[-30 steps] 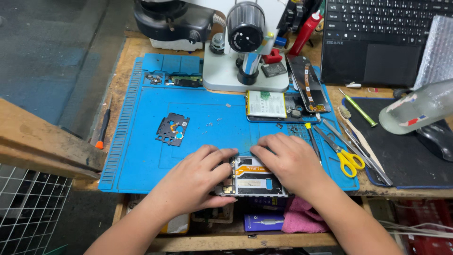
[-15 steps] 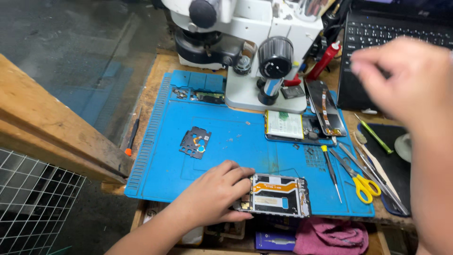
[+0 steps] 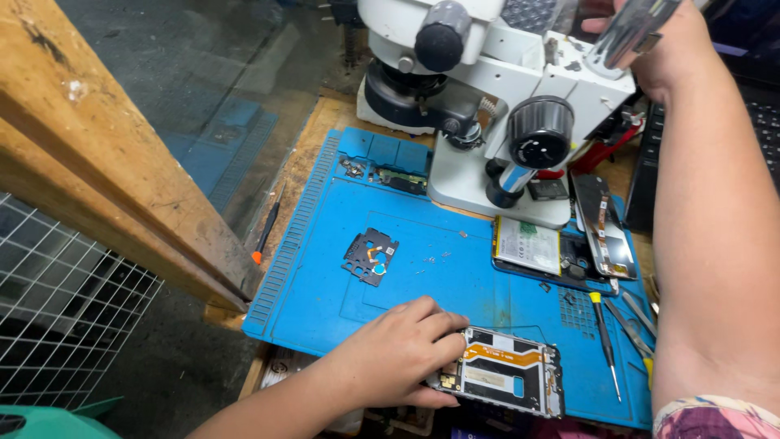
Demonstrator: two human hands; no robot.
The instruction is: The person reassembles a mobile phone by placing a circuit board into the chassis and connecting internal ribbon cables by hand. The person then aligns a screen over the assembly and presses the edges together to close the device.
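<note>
My left hand rests on the left end of an opened phone frame, fingers curled over its edge. The frame shows an orange flex cable and lies at the near edge of the blue work mat. My right hand is raised at the top right, beside the white microscope. Its fingers are closed around a shiny silver metal piece, and its forearm runs down the right side of the view.
A small black plate part lies mid-mat. A phone body with a white battery and a loose screen sit under the microscope. Also present: a yellow-tipped screwdriver, tweezers, an orange-handled tool, a wooden beam, wire mesh.
My right hand left the phone frame and rose to the top right by the microscope, now closed on a shiny metal piece. My left hand stayed on the frame. The view shifted left.
</note>
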